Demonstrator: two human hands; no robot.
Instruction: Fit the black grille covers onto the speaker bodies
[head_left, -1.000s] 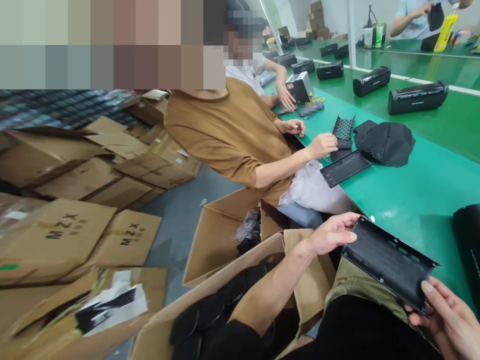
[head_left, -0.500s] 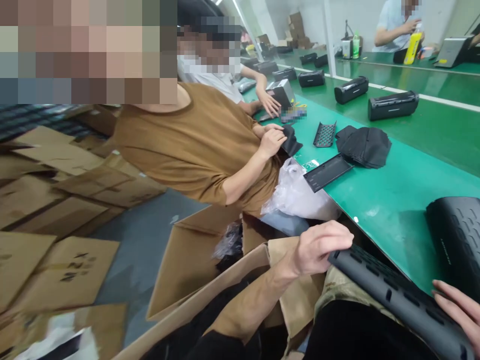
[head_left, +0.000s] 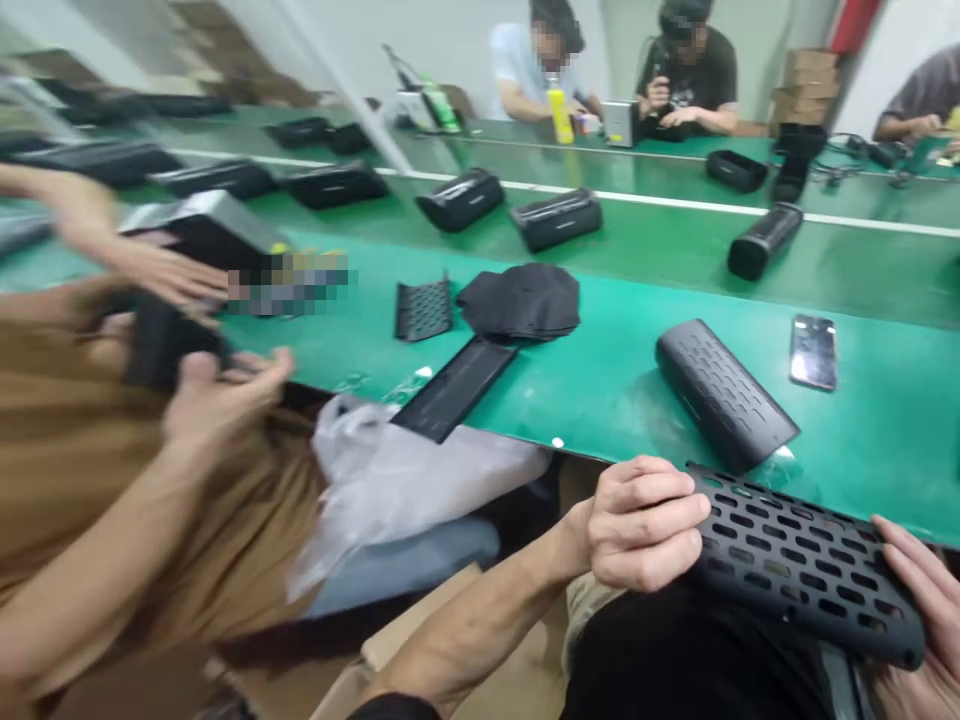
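Observation:
A black perforated speaker cover (head_left: 802,555) with rows of oblong slots is held above my lap, by the front edge of the bench. My left hand (head_left: 649,525) grips its left end, fingers over the near face and thumb out of sight. Around the right end wraps my right hand (head_left: 919,600), partly cut off by the frame edge. Just beyond, a similar black slotted cover (head_left: 724,400) lies slantwise on the green bench (head_left: 615,300). Farther left are a pile of black fabric sheets (head_left: 521,300), a flat black panel (head_left: 454,390) and a small perforated piece (head_left: 424,308).
A phone (head_left: 813,352) lies on the right. Black speakers (head_left: 559,218) stand along the bench beyond. On my left a co-worker in a brown shirt (head_left: 67,420) handles a black piece. A plastic bag (head_left: 420,480) hangs at the bench edge, with a cardboard box (head_left: 420,620) below.
My view has swung right and toward the bench. The held cover has turned so its slotted face shows. Both hands remain at its ends. The brown-shirted co-worker's hand has opened outward.

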